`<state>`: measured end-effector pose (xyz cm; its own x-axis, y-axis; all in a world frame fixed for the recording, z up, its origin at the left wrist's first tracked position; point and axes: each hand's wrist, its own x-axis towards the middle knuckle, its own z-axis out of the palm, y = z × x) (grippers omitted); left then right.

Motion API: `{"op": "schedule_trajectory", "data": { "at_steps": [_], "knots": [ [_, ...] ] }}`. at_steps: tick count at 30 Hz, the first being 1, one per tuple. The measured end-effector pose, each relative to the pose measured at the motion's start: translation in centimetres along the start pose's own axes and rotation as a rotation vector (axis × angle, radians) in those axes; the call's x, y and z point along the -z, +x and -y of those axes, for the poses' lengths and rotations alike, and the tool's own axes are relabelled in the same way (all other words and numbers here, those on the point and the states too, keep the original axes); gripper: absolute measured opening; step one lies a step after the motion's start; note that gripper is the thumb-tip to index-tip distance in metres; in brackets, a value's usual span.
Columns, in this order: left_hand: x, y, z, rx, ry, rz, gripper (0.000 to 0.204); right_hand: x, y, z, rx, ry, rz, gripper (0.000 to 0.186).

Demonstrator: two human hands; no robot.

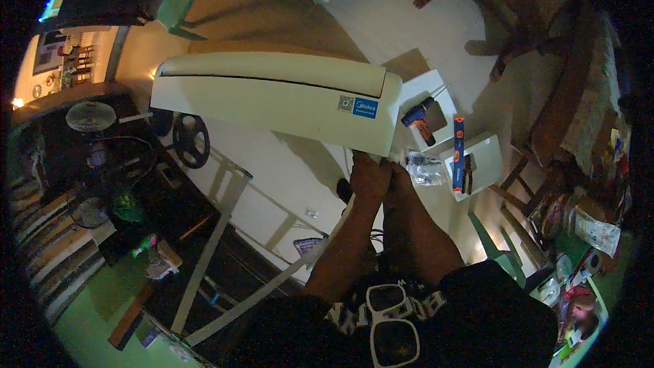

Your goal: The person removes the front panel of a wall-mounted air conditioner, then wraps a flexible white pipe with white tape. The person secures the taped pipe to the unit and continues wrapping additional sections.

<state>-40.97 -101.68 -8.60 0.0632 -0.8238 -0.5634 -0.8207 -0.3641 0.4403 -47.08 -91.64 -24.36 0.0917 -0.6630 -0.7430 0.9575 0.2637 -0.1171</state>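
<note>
A long white air conditioner indoor unit (272, 102) stretches across the middle, a blue label near its right end. My left hand (368, 180) is just below that end's lower edge, fingers curled, and what it grips is hidden. My right hand (396, 178) is beside it at the same edge, largely behind the left one, its fingers unclear. To their right lie a clear bag of small parts (426, 168), an orange and blue cordless drill (424, 126) in a white tray, and a blue level (458, 153) with dark pliers (468, 174) on another white piece.
Metal ladder rails (218, 249) cross the lower left beside dark furniture with a fan (90, 116) and steering wheel (191, 142). Green chairs (170, 3) stand at upper left and right (497, 249). Dark wooden furniture (545, 27) fills the upper right; clutter (579, 300) lines the lower right.
</note>
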Motion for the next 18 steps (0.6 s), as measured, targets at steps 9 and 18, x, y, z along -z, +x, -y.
{"op": "schedule_trajectory", "data": {
  "at_steps": [9, 18],
  "knots": [
    [-1.2, 1.9, 1.6, 0.045, 0.142, 0.056, 0.085, -1.1, -0.6, 2.5, 0.213, -0.479, -0.152, 0.054],
    [-2.6, 3.0, 3.2, -0.012, 0.068, 0.009, 0.089, -5.7, -8.1, 5.0, 0.161, -0.723, -0.357, 0.053]
  ]
}}
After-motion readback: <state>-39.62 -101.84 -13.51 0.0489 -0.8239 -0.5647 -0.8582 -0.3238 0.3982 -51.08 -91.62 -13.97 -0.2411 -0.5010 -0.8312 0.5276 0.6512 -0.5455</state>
